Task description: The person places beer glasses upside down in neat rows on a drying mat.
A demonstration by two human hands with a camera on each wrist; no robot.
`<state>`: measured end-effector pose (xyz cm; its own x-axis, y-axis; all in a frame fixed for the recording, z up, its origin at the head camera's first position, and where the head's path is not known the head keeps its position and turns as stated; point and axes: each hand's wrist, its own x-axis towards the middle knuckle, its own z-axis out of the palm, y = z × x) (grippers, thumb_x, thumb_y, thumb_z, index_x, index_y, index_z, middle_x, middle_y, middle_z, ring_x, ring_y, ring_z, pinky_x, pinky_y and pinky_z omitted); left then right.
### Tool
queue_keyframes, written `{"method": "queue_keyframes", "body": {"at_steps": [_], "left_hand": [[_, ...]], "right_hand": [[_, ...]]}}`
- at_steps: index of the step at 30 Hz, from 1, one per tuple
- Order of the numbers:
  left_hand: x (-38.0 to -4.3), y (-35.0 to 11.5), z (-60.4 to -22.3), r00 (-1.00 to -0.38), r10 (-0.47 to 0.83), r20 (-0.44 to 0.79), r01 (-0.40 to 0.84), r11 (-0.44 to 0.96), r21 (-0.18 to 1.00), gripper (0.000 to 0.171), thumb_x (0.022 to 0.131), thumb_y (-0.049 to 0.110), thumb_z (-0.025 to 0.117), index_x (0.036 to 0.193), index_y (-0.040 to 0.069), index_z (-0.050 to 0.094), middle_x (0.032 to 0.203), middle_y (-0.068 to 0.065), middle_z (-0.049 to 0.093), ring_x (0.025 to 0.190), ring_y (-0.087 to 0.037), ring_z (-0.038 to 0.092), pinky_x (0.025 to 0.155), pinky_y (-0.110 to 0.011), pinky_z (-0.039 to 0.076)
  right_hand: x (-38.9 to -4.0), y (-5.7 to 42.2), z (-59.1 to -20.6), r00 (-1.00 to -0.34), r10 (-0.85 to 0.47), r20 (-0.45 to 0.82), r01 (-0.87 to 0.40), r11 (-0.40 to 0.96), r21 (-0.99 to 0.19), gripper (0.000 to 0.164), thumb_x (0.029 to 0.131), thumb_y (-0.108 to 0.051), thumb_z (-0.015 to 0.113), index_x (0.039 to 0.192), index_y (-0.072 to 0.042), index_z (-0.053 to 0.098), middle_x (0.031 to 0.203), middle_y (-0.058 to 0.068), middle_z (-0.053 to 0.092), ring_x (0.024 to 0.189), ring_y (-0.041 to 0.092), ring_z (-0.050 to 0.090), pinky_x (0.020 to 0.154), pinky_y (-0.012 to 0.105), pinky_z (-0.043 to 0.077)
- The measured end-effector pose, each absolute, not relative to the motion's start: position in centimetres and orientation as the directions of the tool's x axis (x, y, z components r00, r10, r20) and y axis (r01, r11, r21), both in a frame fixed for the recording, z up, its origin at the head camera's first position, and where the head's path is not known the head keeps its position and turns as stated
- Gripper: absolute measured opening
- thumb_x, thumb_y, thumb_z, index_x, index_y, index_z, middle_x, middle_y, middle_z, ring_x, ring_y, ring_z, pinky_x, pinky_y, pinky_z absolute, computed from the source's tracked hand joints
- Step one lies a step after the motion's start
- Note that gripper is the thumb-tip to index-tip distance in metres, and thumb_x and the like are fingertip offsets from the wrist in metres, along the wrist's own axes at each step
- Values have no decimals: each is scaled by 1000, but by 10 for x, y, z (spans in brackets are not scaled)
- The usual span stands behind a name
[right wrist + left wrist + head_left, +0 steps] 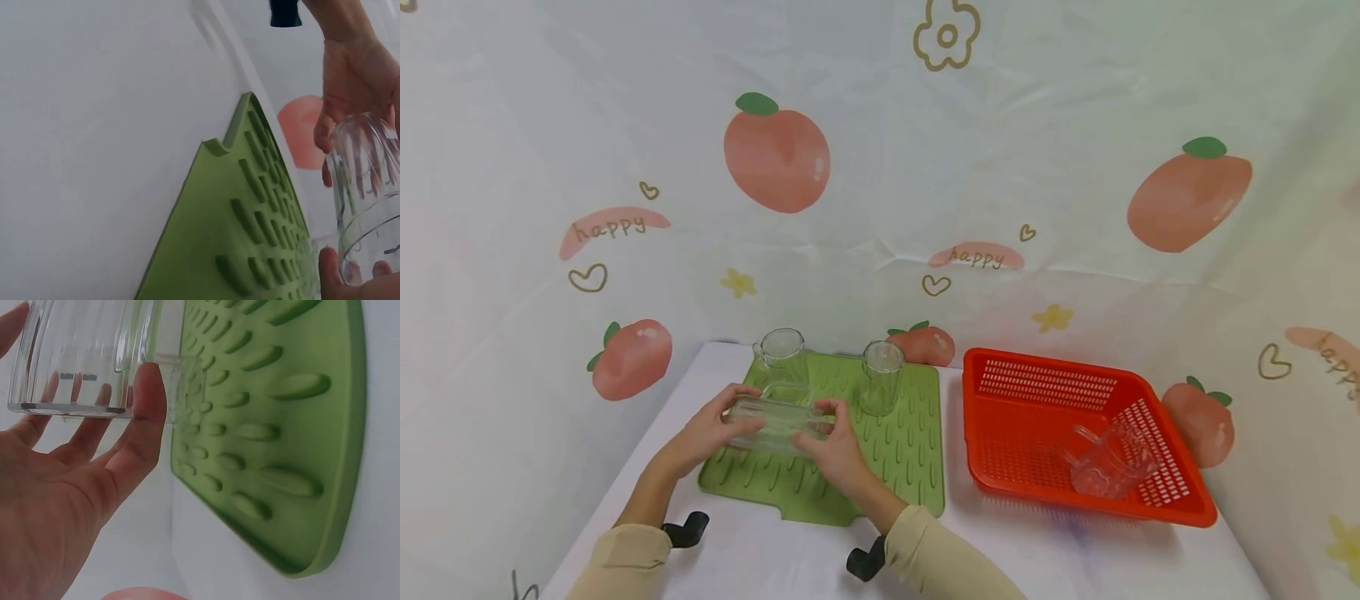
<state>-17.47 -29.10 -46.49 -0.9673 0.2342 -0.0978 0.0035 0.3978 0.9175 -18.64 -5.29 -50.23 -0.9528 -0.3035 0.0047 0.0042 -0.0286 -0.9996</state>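
Observation:
Both hands hold a clear glass mug [777, 423] on its side over the green drying mat [887, 475]. My left hand [711, 427] grips the base end, its fingers spread around the glass in the left wrist view. At the other end, my right hand [838, 446] pinches the mug between thumb and fingers. Behind the hands, a glass mug [784, 358] stands on the mat at the back left. Another clear glass [882, 383] stands upright on the mat, to the right of it.
A red plastic basket [1015, 492] with perforated walls sits right of the mat. Inside it, a clear glass mug [1108, 467] lies tilted toward the right. The white table [760, 550] backs onto a printed cloth [865, 167].

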Motion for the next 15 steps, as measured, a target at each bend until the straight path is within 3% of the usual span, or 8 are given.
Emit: {"method": "queue_keyframes", "body": {"at_steps": [4, 9, 15], "left_hand": [[-174, -293, -463, -973, 222, -60, 42, 428, 903, 57, 98, 28, 69, 143, 5, 43, 157, -24, 37, 113, -30, 66, 81, -38, 57], [-176, -293, -460, -977, 212, -12, 87, 448, 890, 51, 94, 25, 73, 136, 6, 50, 148, -24, 46, 100, -19, 66, 76, -31, 56], [-179, -291, -456, -971, 238, -7, 97, 424, 900, 49, 93, 22, 74, 133, 5, 51, 141, -27, 50, 95, -23, 70, 72, -31, 59]], "right_hand": [[-182, -52, -503, -948, -313, 53, -78, 69, -995, 57, 90, -23, 76, 134, -11, 43, 139, 10, 49, 127, 29, 54, 87, 29, 57], [-177, -50, -497, -930, -325, 173, -261, 251, -932, 63, 89, -30, 78, 139, -9, 45, 137, 8, 50, 123, 22, 52, 96, 31, 53], [-174, -50, -492, -826, -384, 412, -563, 552, -615, 71, 83, -36, 85, 137, -7, 52, 137, 9, 53, 125, 22, 51, 103, 37, 52]]}}
